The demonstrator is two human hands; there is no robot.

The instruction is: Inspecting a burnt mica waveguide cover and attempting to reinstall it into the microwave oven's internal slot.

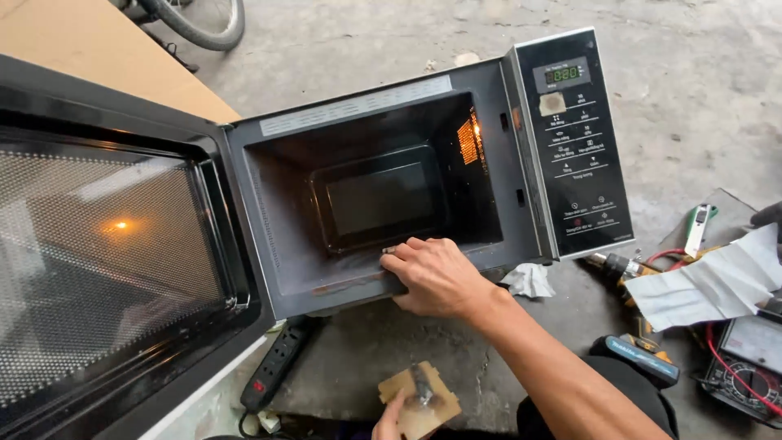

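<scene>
Right hand (436,277) fingers flat on rusty microwave (383,195) sill; left hand (391,420) fingers pinching square cardboard piece (419,401).

I see a grey, stained concrete floor (692,106). On it lies an open microwave (456,163). A black power strip (277,363) lies just in front of the oven. A crumpled white rag (529,279) sits beside its control-panel end. Farther right lie white paper (713,281), a multimeter (745,371) and red wires (725,354).
</scene>
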